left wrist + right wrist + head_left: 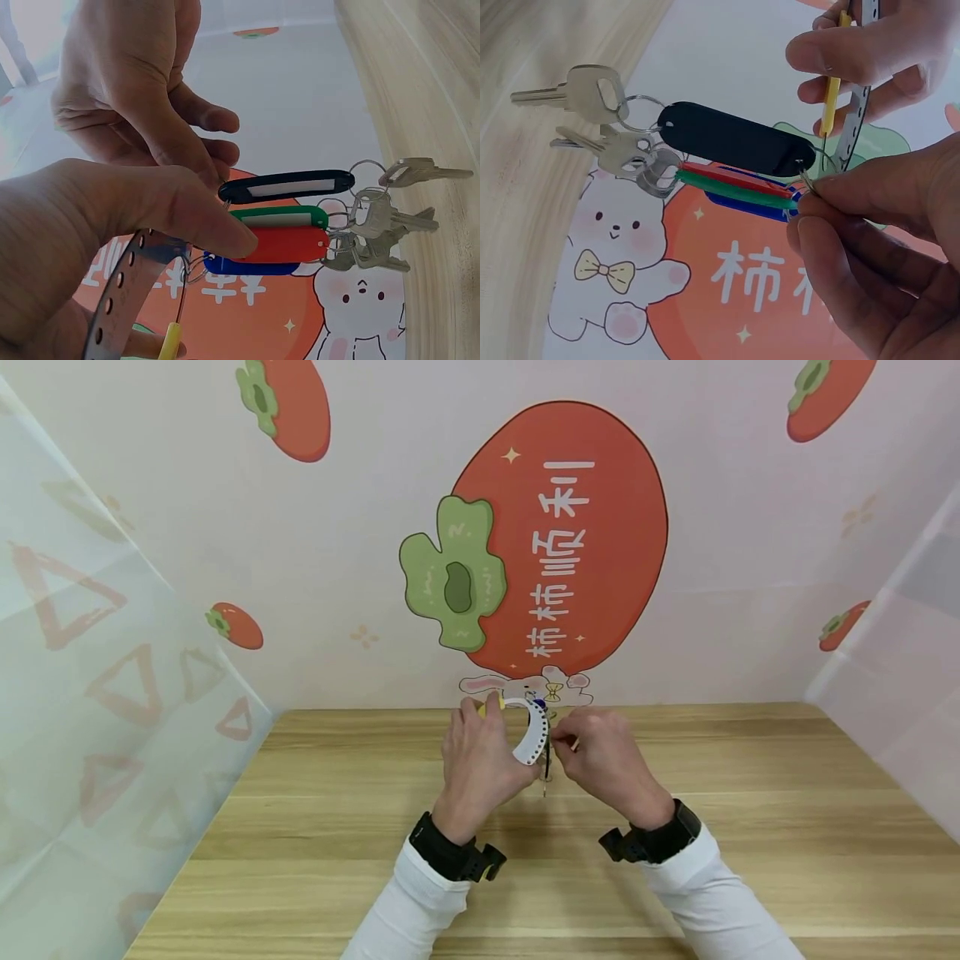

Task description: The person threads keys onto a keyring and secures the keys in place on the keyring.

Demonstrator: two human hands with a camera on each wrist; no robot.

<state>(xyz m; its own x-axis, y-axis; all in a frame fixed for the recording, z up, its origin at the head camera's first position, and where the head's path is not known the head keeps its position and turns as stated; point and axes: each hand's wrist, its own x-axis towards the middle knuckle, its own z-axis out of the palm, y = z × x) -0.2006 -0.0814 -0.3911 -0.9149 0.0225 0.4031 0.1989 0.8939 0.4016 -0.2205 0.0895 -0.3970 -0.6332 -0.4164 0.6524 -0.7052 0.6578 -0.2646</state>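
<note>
My left hand [483, 752] grips a white curved key holder [534, 735] with a row of holes along its edge. A wire with a yellow sleeve [830, 105] belongs to this holder. Several key tags hang by it: red [289, 246], green [277, 217] and blue [259, 268], each next to metal keys [379, 232]. In the left wrist view the left thumb lies over the red tag's end. My right hand [603, 760] pinches the small ring at one end of a black key tag [735, 139]. From that tag's other end hangs a key [592, 94] on a split ring.
Below the hands lies a wood-grain table [322, 852]. Behind it stands a pale backdrop [735, 527] printed with a large red persimmon [615, 552] and a white rabbit. Pale sheets rise along the left and right sides.
</note>
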